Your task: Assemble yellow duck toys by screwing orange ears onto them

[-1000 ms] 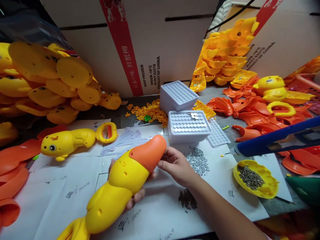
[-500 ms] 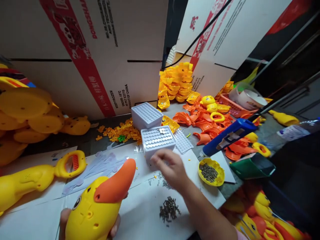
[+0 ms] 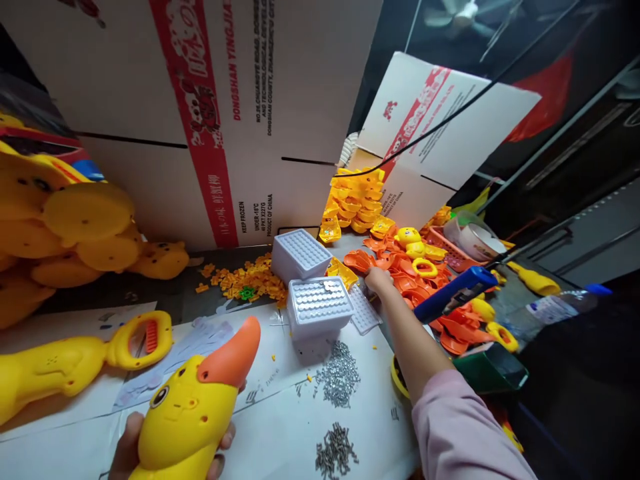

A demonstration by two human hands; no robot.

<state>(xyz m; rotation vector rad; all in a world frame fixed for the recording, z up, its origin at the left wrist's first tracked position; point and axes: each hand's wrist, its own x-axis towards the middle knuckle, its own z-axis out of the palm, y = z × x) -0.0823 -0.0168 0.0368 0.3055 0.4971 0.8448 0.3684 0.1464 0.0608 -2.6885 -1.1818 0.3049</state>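
Note:
My left hand [image 3: 126, 445] is wrapped round a yellow toy duck [image 3: 187, 417], its fingertips showing on both sides of the body. An orange beak piece [image 3: 231, 353] sits on the duck's head, pointing up and to the right. My right arm is stretched out across the paper, and my right hand [image 3: 379, 280] is at the near left edge of a pile of orange beak parts [image 3: 415, 287]. Its fingers are too small and hidden among the parts to show what they grip. Just left of that hand stand two white trays, the nearer tray [image 3: 320, 327] and the farther tray [image 3: 297, 267].
Silver screws [image 3: 340, 377] and darker screws [image 3: 335, 453] lie heaped on white paper. A yellow handled part [image 3: 70, 363] lies at left, below stacked yellow parts [image 3: 90, 220]. A blue electric screwdriver [image 3: 453, 293] slants by my right forearm. Cardboard [image 3: 260, 133] walls the back.
My right hand has moved from beside the nearer white tray, away and to the right, to the orange parts. The silver screws now show. My left hand still holds the duck.

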